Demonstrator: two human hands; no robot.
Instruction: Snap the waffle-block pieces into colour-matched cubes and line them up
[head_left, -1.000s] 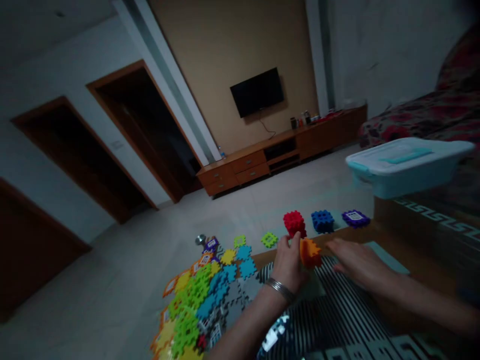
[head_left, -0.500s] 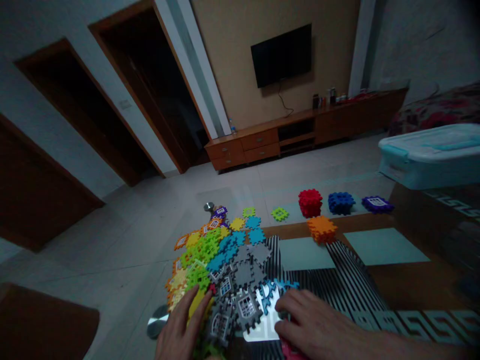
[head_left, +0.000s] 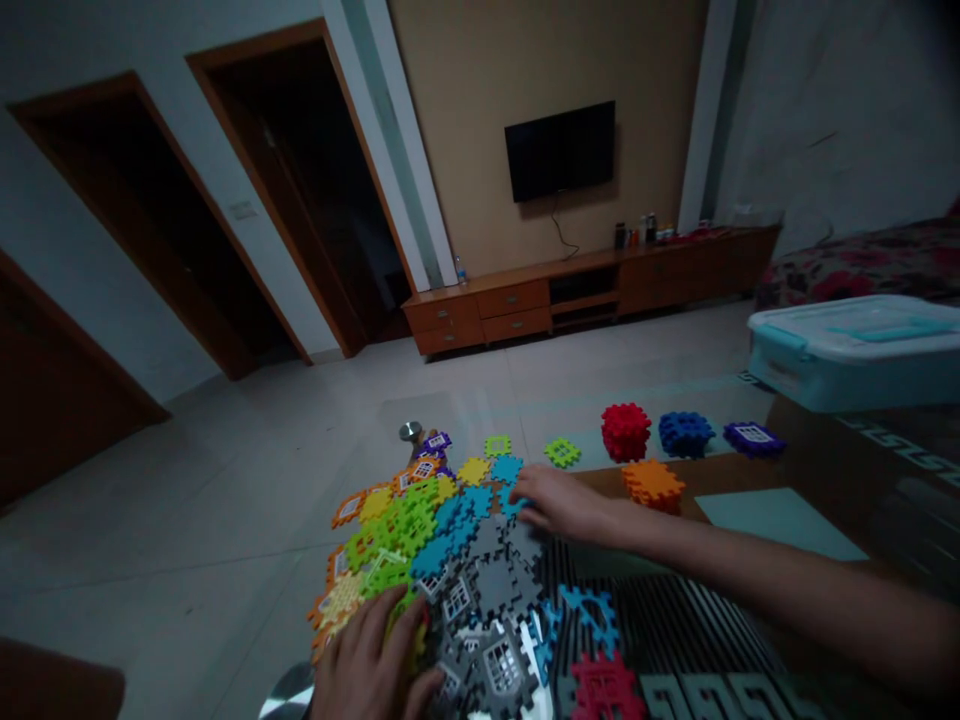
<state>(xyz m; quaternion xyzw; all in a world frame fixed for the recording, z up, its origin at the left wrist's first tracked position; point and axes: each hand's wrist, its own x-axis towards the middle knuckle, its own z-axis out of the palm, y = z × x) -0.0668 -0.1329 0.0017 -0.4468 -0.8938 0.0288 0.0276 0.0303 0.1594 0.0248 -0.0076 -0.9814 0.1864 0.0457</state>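
Interlocking toothed plastic tiles lie in a heap on the glass-topped table, in lime green, grey, light blue and yellow. My left hand rests on the near left of the heap, fingers spread, partly hiding a yellow tile. Farther forward, my right hand reaches over a light blue tile, its bent fingertips at the tile. No tile shows lifted in it. In front of me lie a pinkish-red tile and a blue openwork piece.
Beyond my right arm stand stacks of red tiles, blue tiles and orange tiles, plus a purple tile. A lidded light-blue storage box is at the right. A television hangs above a low wooden cabinet.
My right hand has moved forward and left from the near edge to the light blue tiles, leaving the pinkish-red tile uncovered. My left hand stays at the heap. The view has tilted slightly upward.
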